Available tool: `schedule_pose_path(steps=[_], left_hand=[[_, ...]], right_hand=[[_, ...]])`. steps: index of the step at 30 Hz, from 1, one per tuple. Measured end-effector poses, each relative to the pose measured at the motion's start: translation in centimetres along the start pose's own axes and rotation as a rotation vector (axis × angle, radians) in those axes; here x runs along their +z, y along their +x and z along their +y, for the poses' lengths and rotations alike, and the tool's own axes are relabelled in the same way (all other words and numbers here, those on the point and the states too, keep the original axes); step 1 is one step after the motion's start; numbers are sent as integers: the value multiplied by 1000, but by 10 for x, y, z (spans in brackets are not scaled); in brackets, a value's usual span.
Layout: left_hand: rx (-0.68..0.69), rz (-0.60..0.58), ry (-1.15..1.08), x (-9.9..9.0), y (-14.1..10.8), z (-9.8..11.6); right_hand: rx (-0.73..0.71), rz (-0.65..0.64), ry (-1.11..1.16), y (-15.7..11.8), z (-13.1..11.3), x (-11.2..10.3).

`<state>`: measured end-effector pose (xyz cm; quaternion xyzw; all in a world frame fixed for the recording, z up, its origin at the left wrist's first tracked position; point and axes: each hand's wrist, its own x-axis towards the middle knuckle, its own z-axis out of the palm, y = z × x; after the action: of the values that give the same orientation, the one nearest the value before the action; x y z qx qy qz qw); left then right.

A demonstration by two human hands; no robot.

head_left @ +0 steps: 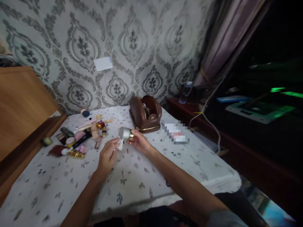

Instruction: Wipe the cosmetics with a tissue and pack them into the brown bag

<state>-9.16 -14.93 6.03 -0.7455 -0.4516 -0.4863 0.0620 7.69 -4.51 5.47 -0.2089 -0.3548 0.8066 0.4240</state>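
Note:
Over the middle of the table, my right hand (139,142) is closed around the gold-coloured end of a frosted cosmetic jar (124,133), which lies tilted on its side. My left hand (108,156) pinches a small white wipe (120,145) just below the jar; whether the wipe touches it I cannot tell. Behind my hands stands a brown leather cosmetic bag (139,115), its top open and some items dimly visible inside. To the left lies a loose spread of makeup, with a black tube (81,140), a beige tube (94,130) and a gold tube (76,154) among it.
A patterned white cloth (132,189) covers the table. A blurred-out white packet (175,132) lies right of the bag. On the left rises a wooden panel (23,107); at right, a dark red ledge holds a clear bottle (186,93), with a white cable (214,127) hanging down.

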Motion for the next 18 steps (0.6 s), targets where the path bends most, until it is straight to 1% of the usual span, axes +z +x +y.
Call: schedule_pose_path(steps=[3,5,6,7,9,11,12,13,14,15,16,17,18], left_hand=[[-16,-3,48,3,-2,-6],[-30,-15,53,4,-2,-8],[-37,-27,51,4,-2,-9],[-42,-43,48,4,-2,-8],[-51,-79,43,4,-2,-7],[-57,-116,46,4,-3,-6],[-54,-135,48,5,-4,-6],[-51,-154,49,6,-5,-7],[-39,-169,48,7,-6,-9],[-24,-183,46,8,-7,-10],[-8,-196,44,9,-9,-13],[4,-208,42,11,-10,-15],[14,-214,43,12,-11,-17]], right_hand=[[4,-34,12,-1,-7,-1],[-21,-68,-10,-4,-21,-1],[-55,-84,-43,-5,-31,0],[-105,-100,-86,-6,-45,0],[-239,-108,-205,-4,-80,-2],[-408,-48,-337,4,-121,-6],[-499,14,-423,9,-140,-9],[-581,96,-541,15,-159,-11],[-643,189,-710,22,-175,-14],[-675,289,-927,27,-188,-16],[-683,372,-1163,32,-198,-17],[-663,421,-1396,36,-205,-18],[-614,430,-1615,39,-210,-17]])
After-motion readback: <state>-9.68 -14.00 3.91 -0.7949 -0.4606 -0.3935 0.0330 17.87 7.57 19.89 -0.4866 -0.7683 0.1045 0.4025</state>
